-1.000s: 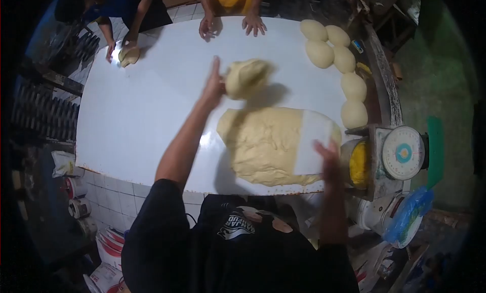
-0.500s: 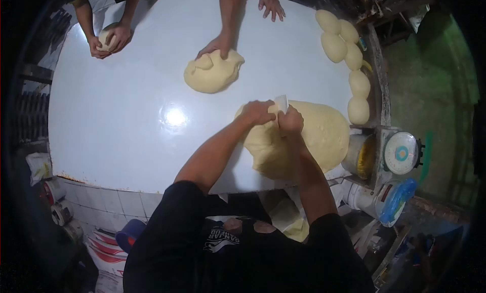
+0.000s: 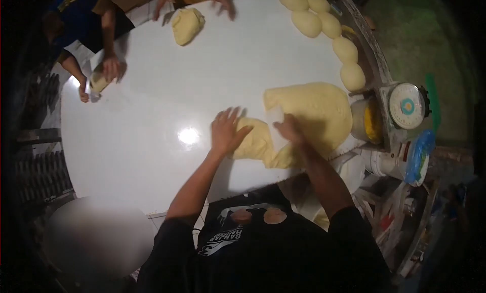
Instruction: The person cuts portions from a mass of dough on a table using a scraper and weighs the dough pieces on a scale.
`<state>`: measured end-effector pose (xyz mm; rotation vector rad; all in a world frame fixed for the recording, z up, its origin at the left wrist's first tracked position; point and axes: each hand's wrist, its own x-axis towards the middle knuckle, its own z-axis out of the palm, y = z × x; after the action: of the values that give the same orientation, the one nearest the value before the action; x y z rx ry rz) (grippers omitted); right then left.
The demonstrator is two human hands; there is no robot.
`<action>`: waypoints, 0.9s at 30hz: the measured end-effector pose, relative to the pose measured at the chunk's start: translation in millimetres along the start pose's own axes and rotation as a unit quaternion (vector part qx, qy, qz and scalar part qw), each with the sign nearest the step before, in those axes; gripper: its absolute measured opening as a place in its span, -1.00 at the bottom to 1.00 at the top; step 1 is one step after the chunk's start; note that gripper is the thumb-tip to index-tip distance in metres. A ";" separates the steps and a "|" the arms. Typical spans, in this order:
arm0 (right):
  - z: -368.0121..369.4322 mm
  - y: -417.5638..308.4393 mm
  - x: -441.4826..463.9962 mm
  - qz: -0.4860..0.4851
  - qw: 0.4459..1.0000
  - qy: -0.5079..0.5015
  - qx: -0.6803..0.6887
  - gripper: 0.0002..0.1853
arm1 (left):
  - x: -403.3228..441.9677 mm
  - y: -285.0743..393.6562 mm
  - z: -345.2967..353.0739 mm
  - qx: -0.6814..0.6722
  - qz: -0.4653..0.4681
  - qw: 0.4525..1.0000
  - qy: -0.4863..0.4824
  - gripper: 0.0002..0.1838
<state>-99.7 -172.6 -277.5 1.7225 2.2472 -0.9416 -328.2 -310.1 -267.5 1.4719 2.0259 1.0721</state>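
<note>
A large flat slab of pale dough lies on the white table. At its left a smaller dough portion is partly parted from it and still joins it near the front edge. My left hand rests on the left side of that portion, fingers spread. My right hand grips a white scraper, which stands in the gap between the portion and the slab.
Two co-workers stand across the table: one handles a dough piece, the other has hands beside a dough lump. Several smooth dough balls line the right edge. A dial scale, metal pot and blue plastic bag stand at right.
My left hand has shifted left with the dough portion, and a gap has opened along the scraper. The far co-worker's lump has moved away to the far edge and been let go.
</note>
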 end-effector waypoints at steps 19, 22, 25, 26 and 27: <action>107.5 -46.7 -89.5 0.029 0.992 0.115 0.030 -0.63 | -112.8 -57.7 -20.8 -0.108 -0.164 0.980 0.017 -0.31; 125.1 -67.2 -51.0 -0.018 0.985 0.083 0.153 -0.56 | -119.1 -42.0 -10.8 -0.222 -0.201 0.953 0.043 -0.26; 115.6 -72.4 -36.3 -0.049 0.962 0.006 0.268 -0.58 | -81.4 -23.5 -31.8 -0.547 -0.320 0.773 0.020 -0.32; 106.9 -71.9 -32.0 -0.041 0.956 -0.043 0.286 -0.62 | -68.1 -27.4 -36.8 -0.543 -0.301 0.784 0.017 -0.32; 104.4 -52.3 -29.3 -0.013 0.946 -0.045 0.321 -0.60 | -56.9 -23.3 -42.1 -0.604 -0.306 0.736 -0.012 -0.33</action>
<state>-163.4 -262.5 -326.0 1.8066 2.0315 -1.8754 -352.0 -380.6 -265.6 0.1060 1.0725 1.5139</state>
